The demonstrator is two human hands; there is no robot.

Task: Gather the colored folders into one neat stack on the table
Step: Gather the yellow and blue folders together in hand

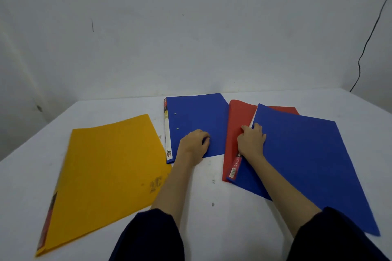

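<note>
Several folders lie on the white table (pixel 203 214). A yellow folder (pixel 106 171) lies flat at the left. In the middle is a small blue folder (pixel 197 116) with a white labelled spine; my left hand (pixel 194 144) rests on its near right part, fingers curled. A red folder (pixel 233 129) lies to the right, mostly covered by a large blue folder (pixel 307 159). My right hand (pixel 251 139) grips the left edge of that large blue folder, where it overlaps the red one.
A grey wall stands behind the table's far edge. A black cable (pixel 369 38) hangs down the wall at the right. The table's left edge runs diagonally past the yellow folder. Small dark marks dot the tabletop between my arms.
</note>
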